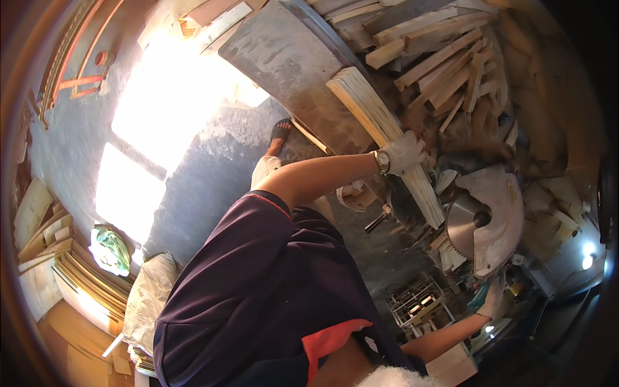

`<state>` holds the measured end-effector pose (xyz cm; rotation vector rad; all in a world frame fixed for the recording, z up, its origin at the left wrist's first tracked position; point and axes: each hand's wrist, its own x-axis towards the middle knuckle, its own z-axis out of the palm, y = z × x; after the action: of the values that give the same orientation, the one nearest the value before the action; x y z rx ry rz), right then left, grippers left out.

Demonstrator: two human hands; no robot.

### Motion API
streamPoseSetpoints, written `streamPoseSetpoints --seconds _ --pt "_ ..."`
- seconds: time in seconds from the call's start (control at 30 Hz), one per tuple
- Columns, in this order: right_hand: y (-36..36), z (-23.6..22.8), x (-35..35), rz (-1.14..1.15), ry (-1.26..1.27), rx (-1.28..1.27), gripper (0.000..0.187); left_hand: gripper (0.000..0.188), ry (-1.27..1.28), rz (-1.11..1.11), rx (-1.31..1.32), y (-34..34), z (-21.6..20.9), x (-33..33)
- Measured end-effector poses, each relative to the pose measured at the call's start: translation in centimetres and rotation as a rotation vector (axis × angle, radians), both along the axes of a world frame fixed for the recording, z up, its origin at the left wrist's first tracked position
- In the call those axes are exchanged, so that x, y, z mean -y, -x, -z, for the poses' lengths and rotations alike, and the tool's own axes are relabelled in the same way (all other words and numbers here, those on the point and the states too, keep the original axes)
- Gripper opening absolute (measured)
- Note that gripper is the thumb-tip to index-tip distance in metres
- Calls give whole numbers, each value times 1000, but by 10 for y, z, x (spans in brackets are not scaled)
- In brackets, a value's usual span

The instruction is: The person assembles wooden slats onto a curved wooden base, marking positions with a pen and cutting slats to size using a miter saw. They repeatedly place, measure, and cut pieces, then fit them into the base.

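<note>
My left hand (405,153), in a pale glove with a wristwatch (383,161) at the cuff, lies over a stack of long wooden strips (367,106) and grips it. The strips rest lengthwise on the saw bench, their near ends close to a round toothed saw blade (461,226). A pale guard (503,216) covers part of that blade. At the lower right my right hand (494,300), also gloved, is closed round the teal saw handle (478,295) beside the guard. The blade looks apart from the strips; the exact gap is hard to judge.
Cut timber offcuts (451,71) are heaped beyond the saw. A grey metal-topped table (284,58) extends at the upper middle. A clamp handle (378,219) sticks out below the bench. Boards (90,290) and a green-white bag (109,250) stand at the left. My sandalled foot (280,131) is on the floor.
</note>
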<state>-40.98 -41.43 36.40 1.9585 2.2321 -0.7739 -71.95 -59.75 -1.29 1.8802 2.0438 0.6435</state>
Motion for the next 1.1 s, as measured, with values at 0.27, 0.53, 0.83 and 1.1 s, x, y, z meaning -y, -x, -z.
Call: streamPoseSetpoints --seconds 0.27,0.53,0.83,1.1 --pt "-28 16 6 35 -259 -413 69 66 -6 -40 -144 -2 -8 2" --pt "-99 183 57 654 -98 -1186 59 85 -23 25 -163 3 -16 1" --pt "-81 326 166 809 471 -1412 42 85 -22 -56 -288 -36 -50 53" --pt "-76 341 211 523 781 -1114 52 66 223 -113 -108 -97 -81 137"
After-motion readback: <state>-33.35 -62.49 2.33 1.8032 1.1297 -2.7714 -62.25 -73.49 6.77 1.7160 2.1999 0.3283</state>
